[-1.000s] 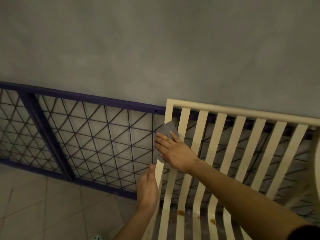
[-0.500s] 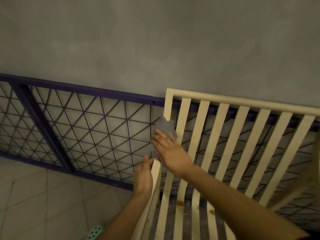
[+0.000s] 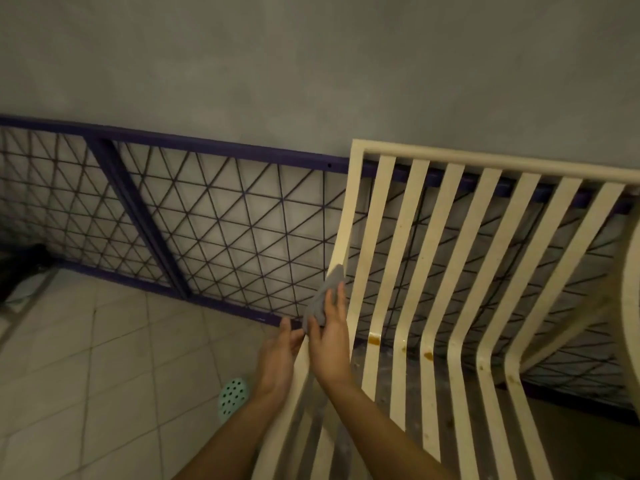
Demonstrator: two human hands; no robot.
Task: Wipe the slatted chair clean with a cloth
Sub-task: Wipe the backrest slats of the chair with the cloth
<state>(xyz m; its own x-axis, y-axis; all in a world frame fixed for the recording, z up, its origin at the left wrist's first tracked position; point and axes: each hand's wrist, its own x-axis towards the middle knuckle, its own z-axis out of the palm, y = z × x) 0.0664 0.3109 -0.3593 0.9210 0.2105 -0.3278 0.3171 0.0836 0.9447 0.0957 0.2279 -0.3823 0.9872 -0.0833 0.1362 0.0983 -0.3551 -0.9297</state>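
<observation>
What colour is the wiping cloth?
The cloth is grey, seen in the head view.

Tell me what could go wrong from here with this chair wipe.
The cloth is only pressed under the right hand's straight fingers on the chair's outer slat; it could slip off and drop.
The brown stains at the bend of the neighbouring slats lie outside the wiped strip and may be missed.
The left hand rests just beside the right, so strokes may bump it.
</observation>
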